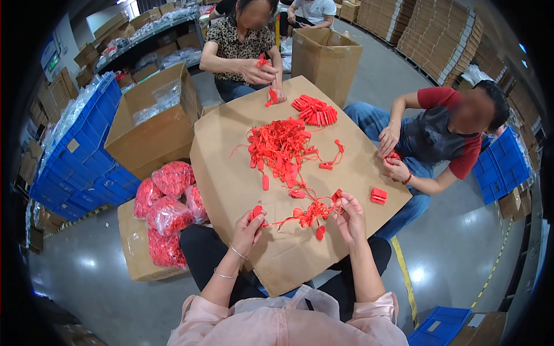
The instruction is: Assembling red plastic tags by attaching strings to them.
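Over the near part of a cardboard-topped table, my left hand pinches a small red plastic piece on a cord. My right hand has its fingertips closed on another small red piece. Between the two hands runs a tangle of red cords, with a red piece dangling under it. Beyond them lies a big heap of red corded pieces. Farther back is a stack of slim red pieces, and a small red block sits at the right.
One co-worker sits across the table and another at the right, both handling red pieces. Bags of red items lie on a carton at the left. Open cartons and blue crates stand beyond them.
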Demonstrator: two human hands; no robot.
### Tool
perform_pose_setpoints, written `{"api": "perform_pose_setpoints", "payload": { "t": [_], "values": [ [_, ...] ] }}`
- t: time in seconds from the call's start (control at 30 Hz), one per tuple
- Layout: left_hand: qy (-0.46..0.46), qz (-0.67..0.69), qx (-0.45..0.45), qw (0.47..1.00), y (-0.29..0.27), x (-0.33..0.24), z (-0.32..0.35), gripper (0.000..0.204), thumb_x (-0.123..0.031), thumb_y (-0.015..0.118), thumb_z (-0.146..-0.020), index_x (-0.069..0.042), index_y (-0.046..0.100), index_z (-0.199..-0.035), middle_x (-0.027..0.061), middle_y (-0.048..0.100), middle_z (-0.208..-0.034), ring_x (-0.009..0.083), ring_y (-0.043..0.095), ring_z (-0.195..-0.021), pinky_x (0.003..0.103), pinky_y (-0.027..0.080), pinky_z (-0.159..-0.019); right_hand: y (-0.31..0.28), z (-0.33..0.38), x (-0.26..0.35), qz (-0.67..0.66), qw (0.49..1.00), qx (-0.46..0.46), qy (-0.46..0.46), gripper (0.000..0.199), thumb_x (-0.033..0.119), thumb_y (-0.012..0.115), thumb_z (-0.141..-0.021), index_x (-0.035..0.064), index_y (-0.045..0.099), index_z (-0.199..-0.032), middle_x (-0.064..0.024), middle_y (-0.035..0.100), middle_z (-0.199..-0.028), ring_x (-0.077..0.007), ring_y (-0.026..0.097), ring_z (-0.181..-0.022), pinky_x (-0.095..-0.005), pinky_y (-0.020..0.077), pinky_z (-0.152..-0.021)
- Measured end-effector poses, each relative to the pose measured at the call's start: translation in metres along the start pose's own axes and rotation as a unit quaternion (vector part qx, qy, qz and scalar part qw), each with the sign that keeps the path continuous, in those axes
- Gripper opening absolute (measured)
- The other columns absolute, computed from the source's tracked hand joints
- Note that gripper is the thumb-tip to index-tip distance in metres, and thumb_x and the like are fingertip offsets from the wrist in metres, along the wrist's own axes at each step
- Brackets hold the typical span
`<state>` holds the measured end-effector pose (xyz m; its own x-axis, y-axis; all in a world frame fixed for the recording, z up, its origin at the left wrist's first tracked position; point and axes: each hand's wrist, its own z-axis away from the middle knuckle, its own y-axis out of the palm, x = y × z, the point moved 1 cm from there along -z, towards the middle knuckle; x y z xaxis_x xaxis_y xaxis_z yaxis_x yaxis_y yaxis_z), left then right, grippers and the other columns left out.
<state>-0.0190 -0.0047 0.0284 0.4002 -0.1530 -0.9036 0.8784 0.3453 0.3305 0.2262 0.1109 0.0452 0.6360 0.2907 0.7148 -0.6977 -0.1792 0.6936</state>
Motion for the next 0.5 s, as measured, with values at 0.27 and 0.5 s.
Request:
{"api": "perform_pose_setpoints", "payload": {
  "t": [0.27,0.5],
  "values": [
    [0.103,-0.321,0.048,0.94,-0.019,0.052,-0.005,0.022,-0.022,0.051,-0.086,-0.002,0.056,-0.096,0.0062,0.059,-0.076,0.014,0.057,-0.074,0.027,0.045,-0.066,0.025,0.01,0.004,-0.027,0.999,0.038,0.023,0.024,0.006,0.049,-0.086,0.0011,0.047,-0.11,-0.0104,0.058,-0.094,-0.0234,0.06,-0.089,-0.0329,0.0514,-0.077],
    [0.054,-0.513,0.166,0.84,0.002,0.041,0.011,0.022,-0.022,0.052,-0.079,-0.002,0.054,-0.088,0.0193,0.058,-0.079,0.0355,0.056,-0.075,0.04,0.045,-0.069,0.05,0.019,0.001,0.0,0.992,0.115,0.051,0.035,0.008,0.05,-0.086,0.0001,0.041,-0.12,-0.0159,0.051,-0.115,-0.0271,0.056,-0.1,-0.0337,0.0503,-0.08]
  ]
}}
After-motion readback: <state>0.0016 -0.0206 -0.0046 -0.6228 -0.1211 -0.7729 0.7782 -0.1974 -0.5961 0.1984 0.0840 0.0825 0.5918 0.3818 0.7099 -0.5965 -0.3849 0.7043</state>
